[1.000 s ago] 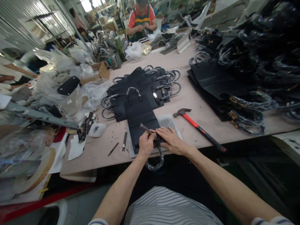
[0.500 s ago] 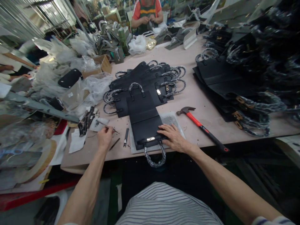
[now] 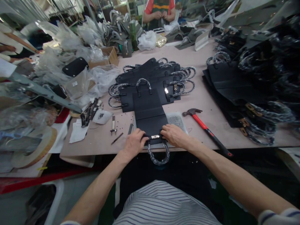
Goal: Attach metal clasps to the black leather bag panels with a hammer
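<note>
A black handbag panel (image 3: 150, 113) with two plastic-wrapped handles lies flat before me. Near its front edge is a strap with a shiny metal clasp (image 3: 155, 137). My left hand (image 3: 134, 143) is closed on the panel's left edge by one strap end, fingers bent and thumb beside the clasp. At the opposite edge, my right hand (image 3: 174, 135) pinches the other strap end with curled fingers. The near handle (image 3: 159, 162) hangs over the table edge. Under the panel, a pale slab (image 3: 179, 120) shows at the right. A small metal tool (image 3: 113, 125) lies left of my left hand.
A red-handled claw hammer (image 3: 203, 125) lies to the right. Stacked black bag panels (image 3: 150, 73) lie behind, with another pile (image 3: 229, 78) at right. Plastic wrapping (image 3: 103, 78), a cardboard box (image 3: 111, 56) and hand tools (image 3: 90, 112) fill the left. Across the table sits a person (image 3: 159, 14).
My left hand has put down the small metal tool and moved right onto the panel's left edge. My right hand has curled onto the strap end. The view has shifted slightly left.
</note>
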`<control>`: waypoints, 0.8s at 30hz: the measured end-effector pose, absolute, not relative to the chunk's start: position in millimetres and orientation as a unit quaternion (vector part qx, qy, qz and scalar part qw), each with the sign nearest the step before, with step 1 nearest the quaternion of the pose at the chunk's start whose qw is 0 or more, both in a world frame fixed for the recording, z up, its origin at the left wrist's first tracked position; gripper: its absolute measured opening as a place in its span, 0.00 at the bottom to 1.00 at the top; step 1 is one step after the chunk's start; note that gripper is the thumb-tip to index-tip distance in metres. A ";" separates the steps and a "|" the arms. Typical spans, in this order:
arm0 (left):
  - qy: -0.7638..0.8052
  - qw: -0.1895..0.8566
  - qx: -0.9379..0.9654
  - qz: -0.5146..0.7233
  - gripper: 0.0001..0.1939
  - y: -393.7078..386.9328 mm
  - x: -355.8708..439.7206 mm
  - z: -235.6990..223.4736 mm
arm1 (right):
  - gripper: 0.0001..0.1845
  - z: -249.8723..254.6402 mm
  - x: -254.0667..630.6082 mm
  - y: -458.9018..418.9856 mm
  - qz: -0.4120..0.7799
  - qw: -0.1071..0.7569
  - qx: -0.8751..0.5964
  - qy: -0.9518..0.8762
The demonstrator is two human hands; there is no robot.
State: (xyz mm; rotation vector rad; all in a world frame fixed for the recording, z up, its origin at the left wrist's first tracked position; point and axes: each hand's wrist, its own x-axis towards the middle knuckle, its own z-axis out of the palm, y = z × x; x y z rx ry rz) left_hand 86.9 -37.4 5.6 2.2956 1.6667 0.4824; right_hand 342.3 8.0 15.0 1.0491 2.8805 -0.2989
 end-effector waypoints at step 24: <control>0.406 0.139 0.883 0.192 0.15 -50.4 73.3 -27.4 | 0.10 32.0 311.3 -11.3 0.015 0.120 0.292 0.949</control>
